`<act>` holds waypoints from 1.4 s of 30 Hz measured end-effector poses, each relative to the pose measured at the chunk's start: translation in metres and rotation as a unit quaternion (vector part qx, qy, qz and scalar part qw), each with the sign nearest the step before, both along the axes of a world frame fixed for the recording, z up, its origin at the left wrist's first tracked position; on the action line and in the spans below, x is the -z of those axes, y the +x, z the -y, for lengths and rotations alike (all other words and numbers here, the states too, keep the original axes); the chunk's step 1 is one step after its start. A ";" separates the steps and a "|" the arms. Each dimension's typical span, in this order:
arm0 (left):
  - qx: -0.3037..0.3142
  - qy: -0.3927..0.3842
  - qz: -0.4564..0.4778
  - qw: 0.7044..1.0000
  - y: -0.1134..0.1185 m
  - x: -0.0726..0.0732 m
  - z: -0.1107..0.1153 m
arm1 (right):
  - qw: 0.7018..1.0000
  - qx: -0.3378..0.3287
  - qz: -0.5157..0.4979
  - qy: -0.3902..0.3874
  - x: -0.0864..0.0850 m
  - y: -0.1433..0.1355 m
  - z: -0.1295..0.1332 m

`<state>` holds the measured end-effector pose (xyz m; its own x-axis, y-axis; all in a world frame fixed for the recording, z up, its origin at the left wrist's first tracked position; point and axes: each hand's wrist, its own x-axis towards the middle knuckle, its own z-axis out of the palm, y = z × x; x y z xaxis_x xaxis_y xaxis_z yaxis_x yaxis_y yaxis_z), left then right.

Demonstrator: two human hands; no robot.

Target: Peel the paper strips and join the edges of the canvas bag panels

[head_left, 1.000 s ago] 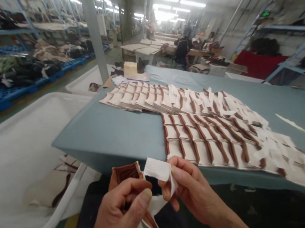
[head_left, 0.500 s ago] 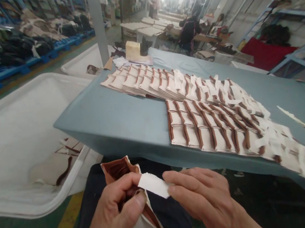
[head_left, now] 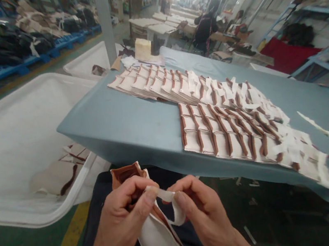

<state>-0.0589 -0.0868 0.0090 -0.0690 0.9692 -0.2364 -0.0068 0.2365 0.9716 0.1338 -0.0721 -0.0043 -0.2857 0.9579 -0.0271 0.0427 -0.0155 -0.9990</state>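
Blue-green table [head_left: 115, 126] ahead, our left hand [head_left: 125, 214] grips a brown-lined pouch [head_left: 161, 242] and white strip [head_left: 179, 214]; our right hand [head_left: 199, 211] pinches the strip. Working the strip seems our step; next calls for steady control.

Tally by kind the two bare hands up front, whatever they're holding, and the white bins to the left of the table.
Hands: 2 (left hand, right hand)
Cream-and-brown piece: 1
White strip: 1
White bins: 2 (large near bin, smaller far bin)
Total: 6
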 end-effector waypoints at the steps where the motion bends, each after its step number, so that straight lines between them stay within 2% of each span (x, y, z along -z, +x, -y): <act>1: 0.002 -0.006 0.002 1.000 0.000 0.000 0.000 | 0.999 -0.002 -0.023 -0.049 -0.001 0.000 0.001; 5: -0.001 -0.027 0.041 0.999 0.002 -0.003 0.001 | 0.982 -0.013 -0.096 -0.160 -0.005 0.001 -0.002; 12: 0.018 0.011 -0.035 0.999 0.002 -0.006 -0.001 | 0.955 -0.035 -0.161 -0.247 0.001 0.003 -0.003; 17: 0.046 0.061 -0.072 0.995 -0.005 -0.001 -0.003 | 0.897 -0.137 -0.251 -0.336 0.006 0.011 -0.008; 20: 0.084 0.103 -0.105 0.986 -0.010 0.002 -0.006 | 0.873 -0.196 -0.256 -0.365 0.013 0.020 -0.013; 23: 0.104 0.102 -0.116 0.983 -0.013 0.000 -0.009 | 0.883 -0.218 -0.208 -0.360 0.025 0.032 -0.021; 25: 0.108 0.095 -0.107 0.984 -0.014 -0.003 -0.011 | 0.902 -0.226 -0.159 -0.333 0.031 0.043 -0.028; 27: 0.111 0.087 -0.105 0.984 -0.015 -0.006 -0.012 | 0.943 -0.216 -0.070 -0.243 0.031 0.054 -0.034; 29: 0.124 0.079 -0.110 0.983 -0.014 -0.009 -0.014 | 0.981 -0.162 0.041 -0.093 0.025 0.061 -0.040; 31: 0.137 0.071 -0.111 0.982 -0.011 -0.010 -0.015 | 0.990 -0.102 0.097 0.032 0.015 0.061 -0.043; 34: 0.144 0.060 -0.106 0.982 -0.006 -0.011 -0.018 | 0.987 -0.093 0.082 0.104 0.001 0.044 -0.045; 36: 0.145 0.061 -0.104 0.982 -0.004 -0.010 -0.019 | 0.988 -0.103 0.041 0.108 -0.003 0.027 -0.046; 38: 0.144 0.068 -0.105 0.982 -0.003 -0.010 -0.020 | 0.990 -0.118 -0.014 0.070 -0.003 0.012 -0.047; 42: 0.130 0.065 -0.114 0.983 -0.006 -0.010 -0.019 | 0.976 -0.152 -0.103 -0.115 -0.002 0.001 -0.047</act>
